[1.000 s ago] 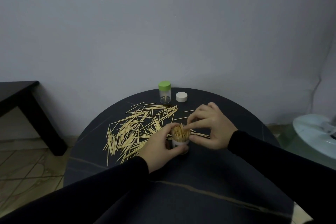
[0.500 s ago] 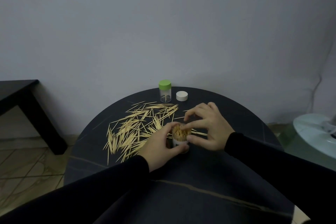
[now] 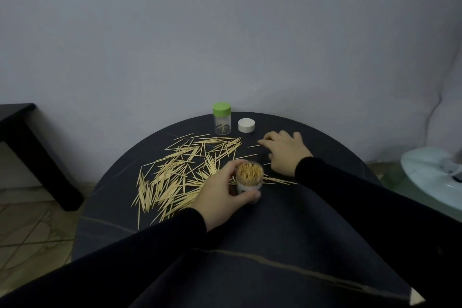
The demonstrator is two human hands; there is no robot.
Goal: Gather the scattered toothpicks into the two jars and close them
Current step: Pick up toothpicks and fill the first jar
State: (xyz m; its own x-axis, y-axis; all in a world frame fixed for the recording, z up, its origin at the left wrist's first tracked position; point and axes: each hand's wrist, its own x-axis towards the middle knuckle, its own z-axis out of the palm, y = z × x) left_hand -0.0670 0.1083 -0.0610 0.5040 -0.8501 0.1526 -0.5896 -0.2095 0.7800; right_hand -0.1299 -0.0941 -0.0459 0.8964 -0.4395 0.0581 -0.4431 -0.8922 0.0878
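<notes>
On the left half of the round table [image 3: 250, 270] lie the scattered toothpicks [image 3: 175, 177], most with their long axes running from near-left to far-right, a few crossing them. Just right of that heap the left hand [image 3: 222, 197] wraps round the open jar [image 3: 249, 180], which stands upright, packed with toothpicks on end. Behind it, the green-lidded jar [image 3: 222, 119] and a loose white lid [image 3: 246, 125] stand apart. Furthest right, the right hand [image 3: 285, 152] lies fingers down at a stray toothpick [image 3: 255, 145]; whether it pinches it I cannot tell. Best to steady the jar, line up each bundle lengthwise, then drop it in vertically.
</notes>
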